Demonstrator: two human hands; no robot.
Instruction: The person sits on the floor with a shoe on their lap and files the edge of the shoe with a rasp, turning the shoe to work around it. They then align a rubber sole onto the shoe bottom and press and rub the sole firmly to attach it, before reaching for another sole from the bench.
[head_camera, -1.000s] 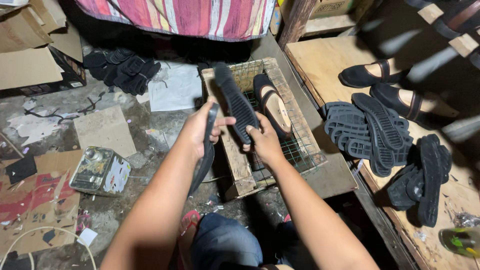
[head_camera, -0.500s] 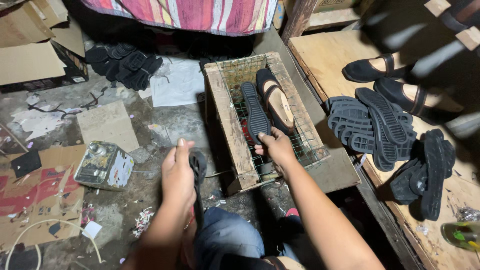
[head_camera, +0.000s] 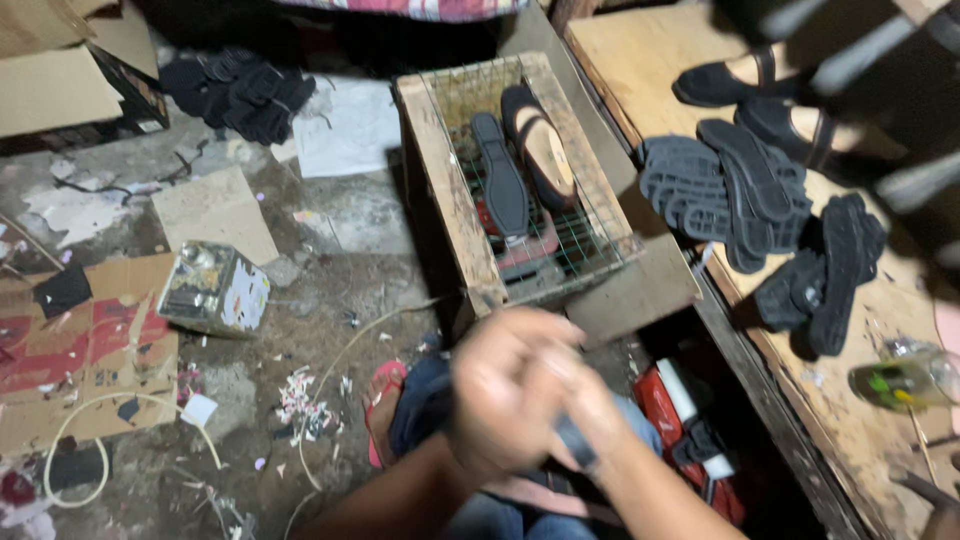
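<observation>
We have both hands together low in the frame, over our lap. Our left hand (head_camera: 505, 395) is blurred, its fingers curled around a dark, narrow piece (head_camera: 575, 440) that looks like a black rubber shoe sole, though the blur hides most of it. Our right hand (head_camera: 590, 415) presses against the left one, and we cannot tell whether its fingers are gripping the piece or only resting on it.

Just ahead stands a worn wooden box lined with wire mesh (head_camera: 440, 170); inside lie a black ridged sole (head_camera: 500, 185) and, beside it, a black slipper with a tan insole (head_camera: 540, 150). To the right, a plywood bench (head_camera: 850, 400) carries a heap of black ridged soles (head_camera: 720, 195). A small dented metal tin (head_camera: 213, 288) sits on the littered floor to the left.

We judge the grip uncertain: with the hands moving fast, the piece could slip and fall among the scraps below, or get pinched crooked between our palms
</observation>
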